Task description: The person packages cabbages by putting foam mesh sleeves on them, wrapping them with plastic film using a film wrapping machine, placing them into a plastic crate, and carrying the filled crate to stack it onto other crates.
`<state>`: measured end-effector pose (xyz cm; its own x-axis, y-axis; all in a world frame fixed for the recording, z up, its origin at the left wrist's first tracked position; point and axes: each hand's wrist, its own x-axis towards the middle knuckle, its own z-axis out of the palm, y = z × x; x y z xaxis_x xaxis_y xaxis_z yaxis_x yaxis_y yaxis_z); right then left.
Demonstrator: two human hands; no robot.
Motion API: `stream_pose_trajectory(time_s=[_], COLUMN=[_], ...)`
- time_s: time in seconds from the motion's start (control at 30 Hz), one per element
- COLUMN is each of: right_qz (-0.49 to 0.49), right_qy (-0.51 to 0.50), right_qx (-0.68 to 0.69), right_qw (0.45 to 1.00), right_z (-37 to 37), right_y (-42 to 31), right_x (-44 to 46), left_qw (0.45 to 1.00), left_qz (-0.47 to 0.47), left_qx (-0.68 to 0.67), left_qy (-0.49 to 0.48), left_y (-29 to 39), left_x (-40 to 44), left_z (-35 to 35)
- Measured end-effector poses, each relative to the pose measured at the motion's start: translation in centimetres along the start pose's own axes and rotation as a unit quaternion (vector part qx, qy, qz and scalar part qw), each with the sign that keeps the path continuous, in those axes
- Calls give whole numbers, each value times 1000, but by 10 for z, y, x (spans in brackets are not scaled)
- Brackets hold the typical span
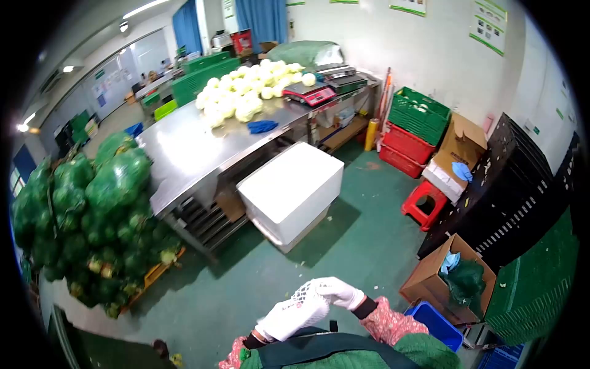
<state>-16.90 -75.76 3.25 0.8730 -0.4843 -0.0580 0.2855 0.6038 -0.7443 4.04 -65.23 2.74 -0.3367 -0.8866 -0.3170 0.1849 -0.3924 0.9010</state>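
Note:
My left hand and my right hand meet in front of my body, low in the view. Both wear white gloves, with dark cuffs and pink patterned sleeves behind them. The fingers of both hands look closed and press together, overlapping. A net-like pattern shows on the white where they meet; whether it belongs to a glove or to something held, I cannot tell. On the floor ahead stands a white foam box with its lid on.
A steel table bears a heap of pale, round vegetables, a red scale and blue gloves. Green net sacks are stacked left. On the right are crates, a red stool, an open carton and a blue bin.

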Motion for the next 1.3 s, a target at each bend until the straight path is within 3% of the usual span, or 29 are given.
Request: stream_pose_trajectory(time_s=[0.17, 0.3, 0.37, 0.43, 0.6, 0.63, 0.7, 0.77, 0.83, 0.9, 0.97, 1.0, 1.03, 1.07, 1.13, 1.2, 1.23, 1.3], right_qz=[26, -15, 17, -13, -124, -122, -213, -246, -276, -258, -198, -236, -240, -263, -272, -293, -299, -247], right_qy=[150, 165, 157, 192, 402, 401, 462, 493, 486, 462, 438, 319, 310, 286, 238, 228, 220, 293], right_qx=[71, 24, 67, -75, -107, -105, -220, -297, -358, -330, -409, -729, -727, -594, -440, -410, -401, -431], right_qw=[986, 986, 985, 978, 901, 902, 832, 780, 748, 781, 776, 558, 563, 705, 822, 833, 837, 817], right_z=[-79, -148, -169, -191, -280, -301, -354, -409, -450, -495, -528, -599, -609, -614, -629, -660, -678, -729], right_y=[-41, -84, -127, -184, -287, -305, -336, -374, -426, -470, -516, -505, -525, -542, -579, -604, -617, -638], right_x=[22, 60, 80, 93, 123, 126, 132, 136, 138, 134, 132, 124, 129, 133, 149, 169, 179, 205], left_qw=[958, 948, 953, 955, 961, 966, 912, 914, 939, 953, 968, 969, 964, 969, 965, 958, 941, 956], left_qz=[46, 21, -7, -40, -50, -23, -70, -86, -18, 4, 58, 81, 103, 114, 104, 75, 177, 160], left_qx=[-270, -302, -282, -263, -205, -180, -319, -338, -305, -258, -244, -226, -207, -142, -108, -65, -95, -88], left_qy=[-89, -103, -110, -136, -179, -182, -249, -206, -160, -159, -19, 55, 129, 166, 216, 270, 272, 230], left_y=[60, 70, 100, 132, 181, 175, 164, 204, 222, 223, 261, 269, 275, 277, 303, 319, 294, 293], left_x=[120, 248, 303, 353, 472, 501, 553, 594, 638, 703, 739, 762, 784, 805, 836, 871, 912, 957], left_z=[-26, -70, -70, -68, -43, -40, -32, -5, 13, 20, 52, 61, 66, 59, 59, 51, 39, 34])
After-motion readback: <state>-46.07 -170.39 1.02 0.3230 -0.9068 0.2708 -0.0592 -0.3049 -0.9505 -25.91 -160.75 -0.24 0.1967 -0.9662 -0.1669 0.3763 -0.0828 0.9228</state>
